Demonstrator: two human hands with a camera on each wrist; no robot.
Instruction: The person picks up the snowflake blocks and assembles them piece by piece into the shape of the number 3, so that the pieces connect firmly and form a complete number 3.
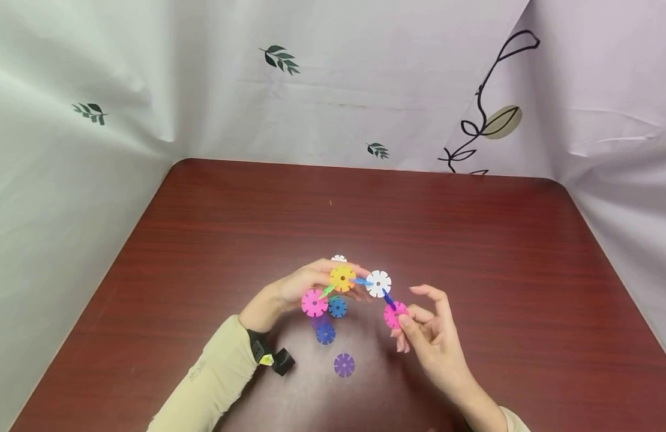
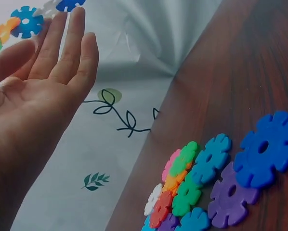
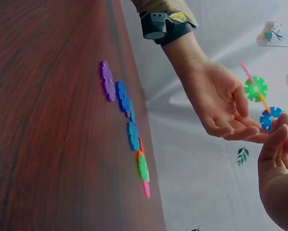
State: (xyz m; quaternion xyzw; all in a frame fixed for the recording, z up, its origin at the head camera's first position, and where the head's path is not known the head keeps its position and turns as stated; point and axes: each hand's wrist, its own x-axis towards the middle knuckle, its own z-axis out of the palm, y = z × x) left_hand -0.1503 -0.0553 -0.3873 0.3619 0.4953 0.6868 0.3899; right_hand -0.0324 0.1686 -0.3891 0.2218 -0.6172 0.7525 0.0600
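A: Left hand (image 1: pixel 311 279)?
B: Fingers mostly straight and relaxed, thumb apart from them, no grip. They're behind the chain's yellow disc (image 1: pixel 342 278); can't tell if they touch.
A: Right hand (image 1: pixel 441 345)?
B: Thumb and fingers pinching the pink end disc (image 1: pixel 392 313).
A: Where's the chain (image 1: pixel 361 281)?
B: Raised above the table (image 1: pixel 473 240), arched between the hands. Order from the left: pink, green, yellow, blue, white, dark blue, pink.
A: Shape, material?
B: Smooth plastic, flat and flower-like: round, slotted rims, hole in the middle. Linked slot to slot, alternately face-on and edge-on in the head view.
A: Loose ones?
B: Flat purple disc (image 1: pixel 344 365) near the person, apart from the rest. Blue disc (image 1: pixel 326 334) farther in, overlapping another purple one in the left wrist view. A cluster beyond: teal disc (image 2: pixel 211 159), green disc (image 2: pixel 186 195), red disc (image 2: pixel 161 210), plus others, some overlapping.
A: Surfaces?
B: Table's reddish-brown, streaky wood grain, slightly glossy, rounded far corners. Backdrop cloth (image 1: pixel 338 78) pale, creased, leaf-printed.
A: Arms?
B: Beige sleeve (image 1: pixel 219 366), black wrist strap (image 1: pixel 259 347) on the left.
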